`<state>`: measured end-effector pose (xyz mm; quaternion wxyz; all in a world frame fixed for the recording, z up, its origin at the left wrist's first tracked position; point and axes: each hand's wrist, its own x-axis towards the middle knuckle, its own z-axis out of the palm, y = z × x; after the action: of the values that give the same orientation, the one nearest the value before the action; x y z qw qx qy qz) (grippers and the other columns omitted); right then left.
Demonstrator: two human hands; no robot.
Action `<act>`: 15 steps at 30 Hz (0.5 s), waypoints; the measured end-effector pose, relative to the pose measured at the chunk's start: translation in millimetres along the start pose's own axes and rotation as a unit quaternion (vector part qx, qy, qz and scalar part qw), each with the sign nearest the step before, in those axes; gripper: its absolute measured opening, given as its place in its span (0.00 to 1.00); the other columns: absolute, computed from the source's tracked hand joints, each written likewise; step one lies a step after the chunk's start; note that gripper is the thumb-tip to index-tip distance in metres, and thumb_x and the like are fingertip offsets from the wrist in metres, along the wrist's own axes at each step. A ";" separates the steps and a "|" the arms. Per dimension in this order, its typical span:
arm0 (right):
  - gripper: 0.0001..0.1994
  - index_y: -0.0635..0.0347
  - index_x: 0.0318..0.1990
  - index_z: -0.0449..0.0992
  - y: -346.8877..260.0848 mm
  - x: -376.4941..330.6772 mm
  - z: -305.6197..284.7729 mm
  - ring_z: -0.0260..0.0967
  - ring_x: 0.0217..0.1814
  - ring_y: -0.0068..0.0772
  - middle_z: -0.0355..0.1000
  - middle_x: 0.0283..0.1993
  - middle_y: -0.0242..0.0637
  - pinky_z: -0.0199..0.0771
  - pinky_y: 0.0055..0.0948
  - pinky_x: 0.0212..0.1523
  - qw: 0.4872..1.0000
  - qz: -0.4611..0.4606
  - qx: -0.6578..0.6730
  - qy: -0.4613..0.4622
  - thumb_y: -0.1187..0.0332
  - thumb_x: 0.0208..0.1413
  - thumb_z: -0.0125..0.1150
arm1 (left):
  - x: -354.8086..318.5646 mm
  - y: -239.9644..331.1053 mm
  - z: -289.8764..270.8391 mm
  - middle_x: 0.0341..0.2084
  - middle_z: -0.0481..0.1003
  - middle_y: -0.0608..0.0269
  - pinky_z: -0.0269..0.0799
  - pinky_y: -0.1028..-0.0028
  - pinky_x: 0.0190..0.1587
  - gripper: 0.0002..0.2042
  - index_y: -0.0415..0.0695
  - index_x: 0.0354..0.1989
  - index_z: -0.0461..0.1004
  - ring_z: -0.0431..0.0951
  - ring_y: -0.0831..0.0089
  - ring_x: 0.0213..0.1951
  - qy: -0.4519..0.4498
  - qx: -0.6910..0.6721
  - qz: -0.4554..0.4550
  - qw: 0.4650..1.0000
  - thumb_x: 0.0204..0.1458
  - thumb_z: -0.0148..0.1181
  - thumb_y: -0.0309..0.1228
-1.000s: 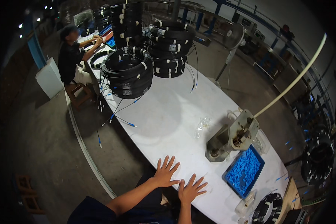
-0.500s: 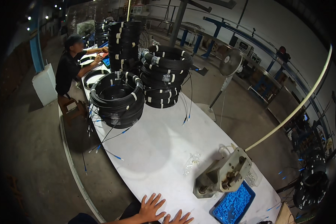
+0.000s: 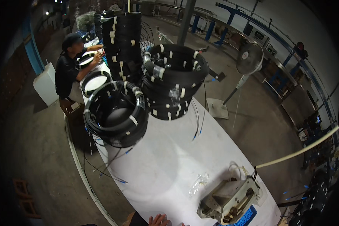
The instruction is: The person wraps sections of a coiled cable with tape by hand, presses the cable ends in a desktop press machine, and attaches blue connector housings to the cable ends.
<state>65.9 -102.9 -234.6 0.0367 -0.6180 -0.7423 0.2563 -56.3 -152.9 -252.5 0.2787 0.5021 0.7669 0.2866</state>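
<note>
At the lower edge of the head view, the fingers of my left hand rest on the white table, stretched out and holding nothing. Of my right hand only a fingertip shows beside it; the rest is cut off. To the right stands a metal bench machine with a cable behind it. It partly covers a tray of small blue pieces. A crumpled clear plastic bag lies left of the machine.
Coils of black cable form a near left stack, a right stack and a taller far stack. Loose blue-tipped cable ends hang off the left edge. A person sits at the far left. A pedestal fan stands right.
The view has shifted, so the table, stacks and machine sit lower. Both hands have slipped mostly below the lower edge, and the tray is more hidden by the machine.
</note>
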 end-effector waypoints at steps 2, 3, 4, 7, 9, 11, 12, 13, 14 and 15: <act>0.30 0.37 0.71 0.56 -44.3 25.9 -15.2 0.35 0.73 0.69 0.42 0.75 0.49 0.31 0.73 0.67 0.997 -0.067 -0.009 0.036 0.57 0.58 0.48 | 11.6 8.8 -22.1 0.70 0.49 0.46 0.39 0.35 0.65 0.38 0.45 0.69 0.56 0.45 0.42 0.70 -0.002 -0.121 -0.012 0.993 0.49 0.63 0.39; 0.31 0.44 0.70 0.56 -72.3 47.0 -21.6 0.36 0.74 0.68 0.41 0.74 0.53 0.32 0.70 0.68 0.997 -0.054 0.045 0.010 0.54 0.59 0.50 | 25.7 4.1 -31.8 0.70 0.49 0.46 0.39 0.35 0.65 0.38 0.45 0.69 0.56 0.45 0.42 0.70 0.004 -0.120 -0.011 0.993 0.49 0.63 0.39; 0.33 0.50 0.69 0.56 -98.6 69.7 -28.8 0.36 0.74 0.67 0.41 0.74 0.57 0.32 0.68 0.69 0.994 -0.040 0.097 -0.016 0.50 0.59 0.52 | 45.9 -3.8 -37.4 0.71 0.48 0.47 0.40 0.35 0.65 0.39 0.46 0.70 0.53 0.44 0.43 0.71 0.027 -0.179 -0.025 0.983 0.50 0.62 0.39; 0.32 0.61 0.65 0.58 -150.3 143.9 -24.3 0.52 0.69 0.56 0.55 0.65 0.60 0.51 0.53 0.67 0.978 -0.139 0.145 0.051 0.58 0.57 0.61 | 133.6 -0.3 -107.8 0.51 0.73 0.46 0.67 0.60 0.58 0.26 0.38 0.55 0.70 0.72 0.48 0.55 0.166 -0.231 -0.038 0.958 0.45 0.69 0.28; 0.30 0.68 0.61 0.63 -194.0 200.5 -34.2 0.40 0.72 0.72 0.48 0.69 0.65 0.42 0.62 0.69 0.948 -0.149 0.278 0.036 0.59 0.56 0.59 | 195.0 -10.2 -157.0 0.50 0.74 0.49 0.71 0.64 0.56 0.22 0.38 0.55 0.70 0.75 0.57 0.53 0.195 -0.244 0.002 0.950 0.51 0.64 0.27; 0.26 0.72 0.60 0.62 -256.8 247.1 -64.6 0.48 0.70 0.65 0.50 0.66 0.64 0.50 0.48 0.69 0.940 -0.229 0.249 0.053 0.66 0.57 0.59 | 247.7 -15.6 -220.4 0.50 0.74 0.55 0.71 0.69 0.55 0.18 0.36 0.56 0.69 0.76 0.69 0.50 0.239 -0.367 0.042 0.898 0.56 0.59 0.24; 0.25 0.71 0.60 0.62 -285.1 269.6 -81.4 0.49 0.70 0.63 0.52 0.66 0.64 0.50 0.49 0.69 0.933 -0.232 0.266 0.069 0.66 0.58 0.57 | 276.0 -10.8 -253.1 0.50 0.74 0.56 0.71 0.70 0.55 0.18 0.35 0.56 0.69 0.77 0.68 0.50 0.254 -0.385 0.028 0.887 0.57 0.58 0.25; 0.24 0.70 0.60 0.63 -310.3 291.5 -97.0 0.49 0.70 0.62 0.53 0.65 0.64 0.49 0.49 0.69 0.926 -0.235 0.282 0.086 0.67 0.60 0.56 | 302.5 -6.5 -287.5 0.51 0.74 0.55 0.71 0.70 0.55 0.18 0.34 0.56 0.69 0.77 0.68 0.50 0.284 -0.393 0.065 0.872 0.56 0.58 0.24; 0.24 0.70 0.60 0.62 -332.1 314.6 -111.7 0.50 0.70 0.59 0.55 0.65 0.61 0.49 0.47 0.69 0.921 -0.237 0.293 0.096 0.67 0.60 0.56 | 327.3 -8.9 -318.1 0.52 0.73 0.54 0.70 0.70 0.56 0.19 0.34 0.57 0.68 0.76 0.68 0.52 0.307 -0.379 0.113 0.866 0.56 0.57 0.22; 0.24 0.70 0.60 0.62 -350.2 338.7 -126.6 0.51 0.70 0.55 0.57 0.64 0.58 0.49 0.45 0.69 0.916 -0.238 0.303 0.111 0.67 0.61 0.56 | 350.0 -6.0 -350.5 0.53 0.72 0.54 0.67 0.70 0.58 0.20 0.34 0.57 0.67 0.74 0.68 0.53 0.342 -0.321 0.139 0.872 0.55 0.57 0.21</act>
<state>-280.9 220.0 -64.6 0.3647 -0.4068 -0.7451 0.3826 -429.8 114.6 -67.2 0.1020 0.3569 0.6023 0.7067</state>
